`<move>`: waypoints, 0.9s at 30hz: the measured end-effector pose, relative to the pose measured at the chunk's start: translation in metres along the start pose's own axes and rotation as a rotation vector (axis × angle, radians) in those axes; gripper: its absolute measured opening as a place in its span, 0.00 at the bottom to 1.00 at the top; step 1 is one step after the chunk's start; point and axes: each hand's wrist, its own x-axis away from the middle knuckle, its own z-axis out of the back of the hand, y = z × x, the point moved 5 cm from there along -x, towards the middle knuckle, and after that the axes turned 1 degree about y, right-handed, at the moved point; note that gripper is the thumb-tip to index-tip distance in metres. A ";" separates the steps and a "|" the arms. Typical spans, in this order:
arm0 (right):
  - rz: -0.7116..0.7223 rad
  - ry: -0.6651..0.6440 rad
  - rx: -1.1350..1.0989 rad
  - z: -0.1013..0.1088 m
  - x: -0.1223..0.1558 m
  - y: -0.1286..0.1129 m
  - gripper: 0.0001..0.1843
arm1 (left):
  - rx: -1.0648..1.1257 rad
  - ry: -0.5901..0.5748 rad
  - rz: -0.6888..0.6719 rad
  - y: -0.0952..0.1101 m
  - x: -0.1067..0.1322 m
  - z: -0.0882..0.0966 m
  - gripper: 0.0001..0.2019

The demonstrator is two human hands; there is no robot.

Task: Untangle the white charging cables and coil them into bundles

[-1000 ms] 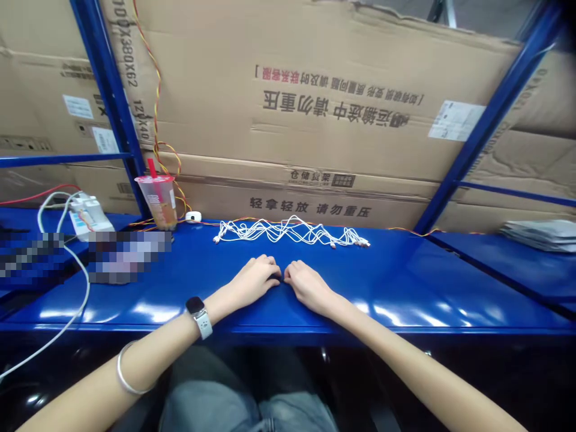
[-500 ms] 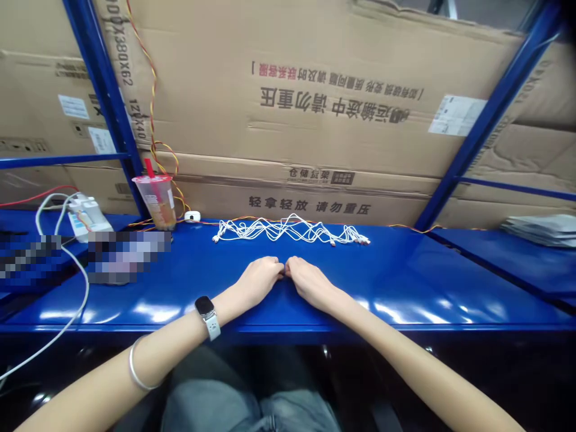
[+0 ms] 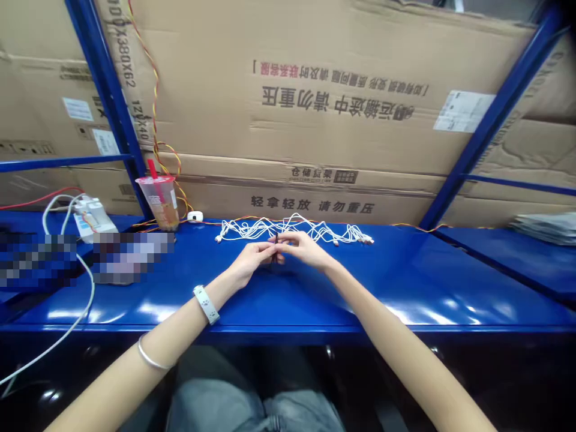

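My left hand and my right hand meet above the blue shelf surface, fingertips together. Between them stands a thin dark strip, roughly upright, pinched by the fingers of both hands. Its exact kind is too small to make out, and part of it is hidden by the fingers. Just behind the hands lies a row of white cables in loose, wavy loops, with small connectors showing at the ends. My right fingers overlap the middle of the cables in the view without clearly touching them.
A lidded drink cup with a red straw stands at the back left. Near it are a small white case, a white power strip and a blurred-out flat item. Flat packets lie far right. Cardboard backs the blue shelf.
Both hands have risen and moved away from me, toward the cables. They have turned from closed fists to fingertip pinches, and the dark strip now shows between them.
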 end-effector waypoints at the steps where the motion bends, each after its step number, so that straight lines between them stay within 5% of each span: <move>1: 0.010 -0.010 -0.005 -0.003 0.000 0.001 0.17 | 0.033 -0.006 0.001 -0.002 -0.001 0.000 0.18; 7: 0.103 0.202 0.004 -0.001 0.001 0.006 0.15 | 0.014 -0.056 -0.019 -0.006 -0.003 -0.001 0.18; 16: 0.110 0.358 0.149 0.001 0.005 0.012 0.13 | -0.394 -0.065 -0.196 0.005 -0.001 -0.005 0.17; 27: 0.014 0.297 -0.059 -0.009 0.007 0.023 0.09 | -0.646 0.022 -0.241 -0.006 -0.005 0.006 0.15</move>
